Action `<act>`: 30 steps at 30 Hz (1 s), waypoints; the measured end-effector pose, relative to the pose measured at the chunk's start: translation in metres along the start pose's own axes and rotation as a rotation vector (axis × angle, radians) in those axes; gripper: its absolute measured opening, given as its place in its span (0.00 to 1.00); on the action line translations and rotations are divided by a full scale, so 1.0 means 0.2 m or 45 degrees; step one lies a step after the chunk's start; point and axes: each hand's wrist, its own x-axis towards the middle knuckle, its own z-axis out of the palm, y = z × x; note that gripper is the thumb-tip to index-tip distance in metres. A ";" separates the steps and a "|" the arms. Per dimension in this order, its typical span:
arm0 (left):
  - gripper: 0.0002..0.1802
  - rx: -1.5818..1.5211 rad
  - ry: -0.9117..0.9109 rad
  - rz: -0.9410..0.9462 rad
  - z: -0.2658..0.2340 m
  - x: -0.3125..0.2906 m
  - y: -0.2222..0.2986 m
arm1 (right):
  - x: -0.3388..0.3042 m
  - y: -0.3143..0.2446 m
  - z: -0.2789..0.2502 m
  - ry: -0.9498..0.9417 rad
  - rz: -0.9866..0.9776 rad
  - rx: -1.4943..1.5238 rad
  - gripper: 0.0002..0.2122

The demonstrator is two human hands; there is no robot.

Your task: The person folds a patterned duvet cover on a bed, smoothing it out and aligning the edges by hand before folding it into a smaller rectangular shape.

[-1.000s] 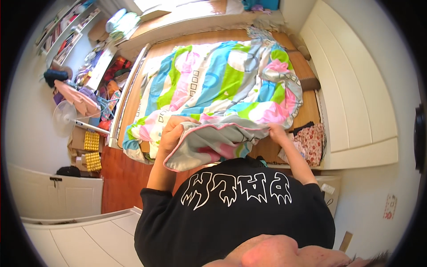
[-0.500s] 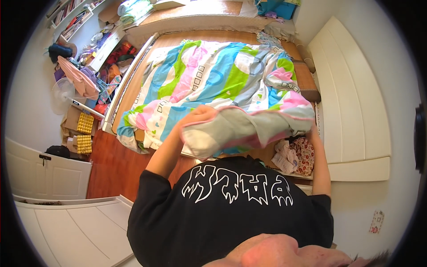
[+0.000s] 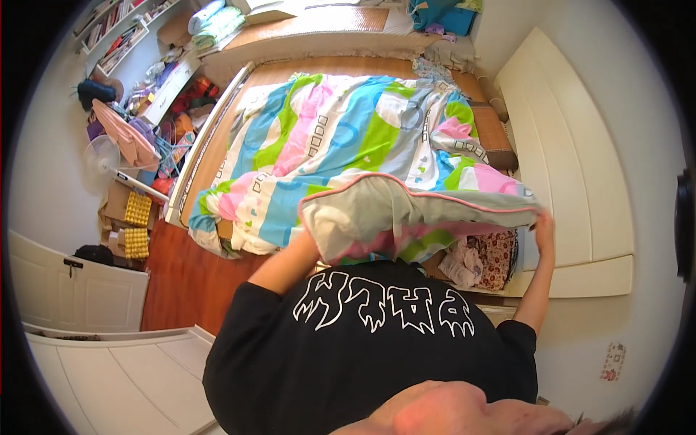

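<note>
A light grey cloth [image 3: 362,206] with pink piping hangs stretched between my arms, in front of my chest. Its lower side shows pink and green like the bedding; whether it is a pillowcase I cannot tell. My right hand [image 3: 542,225] is closed on its right end, just past the bed's corner. My left forearm [image 3: 290,267] runs up under the cloth's left end, and that hand is hidden behind the fabric. Beyond it a quilt [image 3: 348,130] with white, blue, green and pink patterns lies rumpled over the bed.
At the right of the bed are a brown woven pillow [image 3: 491,134] and a cream headboard panel [image 3: 573,167]. Folded floral cloth [image 3: 496,257] lies by the near right corner. A standing fan [image 3: 105,156] and clutter line the left, above the wooden floor [image 3: 181,283].
My right hand has moved right and outward, drawing the cloth wider and flatter. My left hand has slipped out of sight beneath the cloth, which has spread downward.
</note>
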 end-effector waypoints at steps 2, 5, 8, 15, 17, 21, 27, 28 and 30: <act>0.21 0.182 0.137 0.078 0.06 0.04 -0.19 | 0.02 0.21 0.06 -0.082 -0.022 -0.334 0.11; 0.25 -1.257 -0.204 -0.167 0.07 0.07 -0.11 | -0.06 0.10 0.22 -0.104 0.164 0.061 0.09; 0.27 -1.795 -0.073 -0.528 0.10 0.11 -0.16 | -0.09 0.07 0.24 -0.239 0.248 -0.154 0.08; 0.27 -2.261 -0.140 -0.762 0.28 0.14 -0.24 | -0.31 -1.11 0.37 -0.730 -0.330 0.313 0.31; 0.26 -2.019 -0.195 -0.840 0.26 0.16 -0.16 | -0.35 -1.38 0.39 -0.960 -0.451 0.479 0.28; 0.22 -1.835 -0.168 -0.812 0.24 0.17 -0.06 | -0.46 -1.41 0.59 -1.142 0.020 0.975 0.13; 0.48 -0.972 -0.107 -0.357 0.13 -0.09 -0.27 | -0.45 -1.46 0.53 -0.687 0.161 1.021 0.10; 0.47 -0.798 -0.129 -0.227 0.14 -0.13 -0.31 | -0.46 -1.47 0.54 -0.671 0.157 0.967 0.10; 0.36 -0.309 -0.055 -0.073 0.20 -0.17 -0.33 | -0.49 -1.47 0.62 -0.606 0.026 0.818 0.11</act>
